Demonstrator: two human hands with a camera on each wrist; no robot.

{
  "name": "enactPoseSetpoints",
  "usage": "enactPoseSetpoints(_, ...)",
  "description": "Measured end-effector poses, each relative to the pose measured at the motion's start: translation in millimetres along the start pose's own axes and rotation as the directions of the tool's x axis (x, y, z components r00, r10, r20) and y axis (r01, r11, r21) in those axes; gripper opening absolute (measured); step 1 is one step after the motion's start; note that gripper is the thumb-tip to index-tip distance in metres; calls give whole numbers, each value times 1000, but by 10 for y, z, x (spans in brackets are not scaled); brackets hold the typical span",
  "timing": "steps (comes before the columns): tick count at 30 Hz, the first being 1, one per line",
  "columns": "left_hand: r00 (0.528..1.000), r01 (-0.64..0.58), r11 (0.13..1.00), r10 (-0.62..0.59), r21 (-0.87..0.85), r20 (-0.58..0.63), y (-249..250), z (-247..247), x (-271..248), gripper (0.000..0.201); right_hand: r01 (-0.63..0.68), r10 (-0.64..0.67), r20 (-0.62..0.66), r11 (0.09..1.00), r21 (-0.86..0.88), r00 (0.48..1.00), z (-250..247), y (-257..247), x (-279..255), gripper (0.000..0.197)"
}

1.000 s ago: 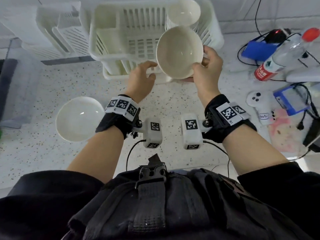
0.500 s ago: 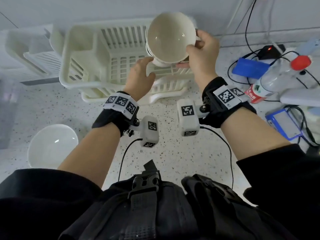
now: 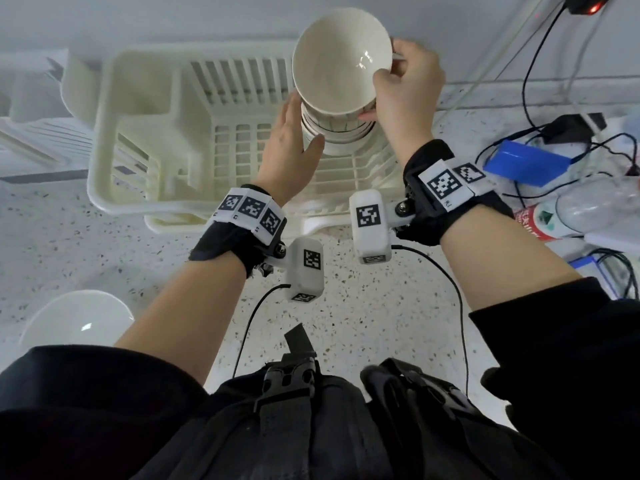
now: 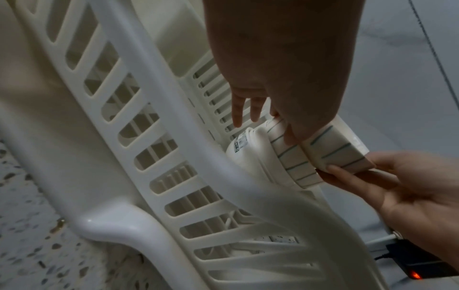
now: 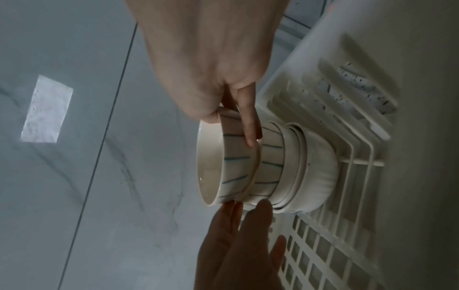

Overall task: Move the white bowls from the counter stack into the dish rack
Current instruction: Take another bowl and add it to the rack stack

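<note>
A white bowl [image 3: 339, 60] with thin blue stripes on its outside [image 5: 236, 166] sits on top of a stack of bowls [image 3: 339, 133] in the back right part of the white dish rack [image 3: 114, 133]. My right hand [image 3: 405, 84] pinches this bowl's rim, thumb inside and fingers outside [image 5: 231, 109]. Straight fingers of my left hand [image 3: 294, 143] touch the left side of the stack [image 5: 308, 172]. In the left wrist view the top bowl [image 4: 337, 153] lies nested in the stack [image 4: 293, 162]. Another white bowl [image 3: 76, 320] stands on the speckled counter at the lower left.
A grey wall rises just behind the rack. A blue box [image 3: 526, 162], black cables [image 3: 533, 57] and a plastic bottle [image 3: 568, 209] crowd the counter to the right. A second white rack [image 3: 41, 133] lies to the left. The dish rack's left half holds nothing.
My right hand has carried the bowl away from me and set it down onto the stack in the rack. My left hand has come up against the stack's side.
</note>
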State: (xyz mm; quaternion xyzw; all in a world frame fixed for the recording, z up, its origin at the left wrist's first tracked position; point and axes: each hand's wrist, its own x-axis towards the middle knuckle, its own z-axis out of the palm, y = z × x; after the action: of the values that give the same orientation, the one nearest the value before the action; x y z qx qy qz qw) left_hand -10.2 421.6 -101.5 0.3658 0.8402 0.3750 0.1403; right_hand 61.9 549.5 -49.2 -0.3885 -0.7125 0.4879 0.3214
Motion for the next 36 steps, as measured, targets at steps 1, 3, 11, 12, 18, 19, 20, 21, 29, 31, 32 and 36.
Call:
enactPoseSetpoints(1, 1000, -3, 1000, 3, -14, -6, -17, 14, 13, 63, 8, -8, -2, 1000, -15, 1000, 16, 8, 15, 35)
enactPoseSetpoints(3, 1000, 11, 999, -11, -51, -11, -24, 27, 22, 64, 37, -37, -2, 998, -53, 999, 44, 34, 48, 30)
enactPoseSetpoints(11, 1000, 18, 995, -20, -102, -17, -14, 67, 24, 62, 153, -152, 23, 950, -273, 988, 96, 118, 154, 30)
enactPoseSetpoints(12, 1000, 14, 994, -16, -110, -21, -15, 71, 24, 61, 159, -156, 32, 946, -284, 987, 95, 121, 159, 30)
enactPoseSetpoints(18, 1000, 9, 990, -12, -139, -20, -16, 87, 29, 56, 186, -176, 61, 934, -304, 983, 71, 149, 150, 25)
enactPoseSetpoints(19, 1000, 10, 991, -12, -133, -16, -20, 89, 37, 57, 185, -174, 63, 932, -312, 983, 72, 162, 157, 25)
enactPoseSetpoints(20, 1000, 11, 992, -12, -130, -12, -26, 90, 43, 58, 183, -171, 64, 930, -318, 983, 68, 170, 166, 26)
enactPoseSetpoints(21, 1000, 11, 992, -12, -129, -8, -28, 94, 46, 60, 178, -167, 64, 931, -318, 984, 63, 180, 177, 26)
enactPoseSetpoints(29, 1000, -3, 991, 1, -134, -15, -57, 126, 59, 66, 187, -171, 80, 940, -287, 982, 56, 252, 194, 30)
enactPoseSetpoints(31, 1000, -7, 991, 5, -137, -10, -59, 135, 57, 67, 163, -149, 71, 945, -283, 986, 57, 266, 209, 28)
enactPoseSetpoints(32, 1000, -5, 990, 4, -138, -7, -59, 136, 56, 68, 155, -141, 69, 944, -292, 988, 55, 272, 215, 27)
enactPoseSetpoints(36, 1000, 2, 992, -2, -127, -2, -43, 133, 48, 71, 138, -119, 80, 936, -323, 990, 76, 301, 233, 21)
